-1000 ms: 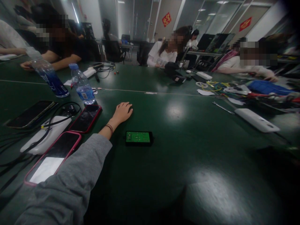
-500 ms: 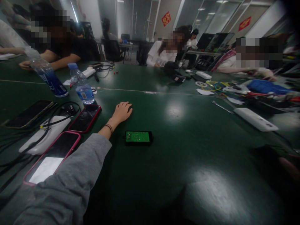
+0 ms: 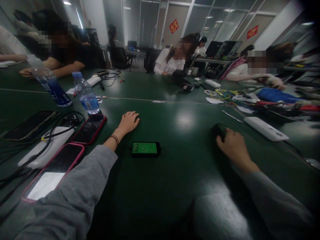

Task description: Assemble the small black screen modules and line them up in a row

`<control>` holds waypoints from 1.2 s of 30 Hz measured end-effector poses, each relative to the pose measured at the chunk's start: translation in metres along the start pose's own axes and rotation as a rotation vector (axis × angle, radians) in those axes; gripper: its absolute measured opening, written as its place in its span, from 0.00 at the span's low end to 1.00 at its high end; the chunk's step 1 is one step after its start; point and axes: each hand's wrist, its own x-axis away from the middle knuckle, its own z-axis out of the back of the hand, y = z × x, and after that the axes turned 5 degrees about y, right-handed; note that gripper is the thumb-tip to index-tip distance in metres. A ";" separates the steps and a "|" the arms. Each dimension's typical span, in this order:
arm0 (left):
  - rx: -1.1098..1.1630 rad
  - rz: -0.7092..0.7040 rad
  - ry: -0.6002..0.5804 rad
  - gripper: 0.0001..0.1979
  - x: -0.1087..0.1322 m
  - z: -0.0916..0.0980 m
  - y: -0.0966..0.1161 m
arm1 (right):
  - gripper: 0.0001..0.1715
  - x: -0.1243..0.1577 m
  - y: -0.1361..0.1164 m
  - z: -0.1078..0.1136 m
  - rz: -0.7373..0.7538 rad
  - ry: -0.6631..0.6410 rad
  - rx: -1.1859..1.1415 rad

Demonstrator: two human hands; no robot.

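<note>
My left hand lies flat on the green table, fingers stretched out and holding nothing. Just in front of its wrist sits a black case, open at the top, with a green circuit board inside. My right hand is over the right part of the table, its fingers closed around a dark object. That object is blurred and partly covered by the hand, so its kind cannot be made out.
At left are a clear water bottle, a blue-labelled bottle, phones, a white power bank and black cables. A wrench, a white bar-shaped device and tangled wires lie right. Several people sit beyond.
My right hand has come in from the right edge toward the middle, bringing the dark object with it. The left hand and the circuit board case stay put; the view shifts slightly.
</note>
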 end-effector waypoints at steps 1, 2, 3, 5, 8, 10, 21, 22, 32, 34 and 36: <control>0.001 0.002 -0.002 0.24 0.000 0.001 0.001 | 0.35 -0.007 -0.031 -0.011 0.048 -0.027 -0.026; 0.001 0.005 0.000 0.23 0.000 0.002 0.001 | 0.33 -0.014 -0.064 -0.019 0.088 -0.041 -0.075; -0.002 0.007 -0.003 0.23 0.001 0.002 0.002 | 0.31 -0.020 -0.097 -0.026 0.143 -0.049 -0.136; -0.006 0.009 -0.005 0.23 0.001 0.004 0.004 | 0.32 -0.028 -0.158 -0.031 0.301 -0.052 -0.279; -0.013 0.007 -0.010 0.23 0.000 0.005 0.005 | 0.31 -0.028 -0.222 -0.029 0.448 -0.069 -0.472; -0.023 0.012 -0.010 0.23 0.000 0.005 0.006 | 0.29 -0.025 -0.241 -0.023 0.517 -0.106 -0.556; -0.031 0.010 -0.022 0.22 -0.001 0.006 0.005 | 0.30 -0.023 -0.235 -0.012 0.472 -0.305 -0.743; -0.031 0.008 -0.024 0.22 -0.001 0.006 0.005 | 0.31 -0.023 -0.236 -0.012 0.470 -0.312 -0.731; -0.020 0.009 -0.038 0.23 -0.003 0.003 0.001 | 0.37 -0.025 -0.235 -0.017 0.246 -0.174 -0.535; -0.022 0.008 -0.032 0.24 -0.002 0.003 0.002 | 0.40 -0.024 -0.236 -0.017 0.270 -0.183 -0.537; -0.023 0.005 -0.030 0.24 -0.002 0.003 0.002 | 0.41 -0.024 -0.236 -0.017 0.285 -0.192 -0.549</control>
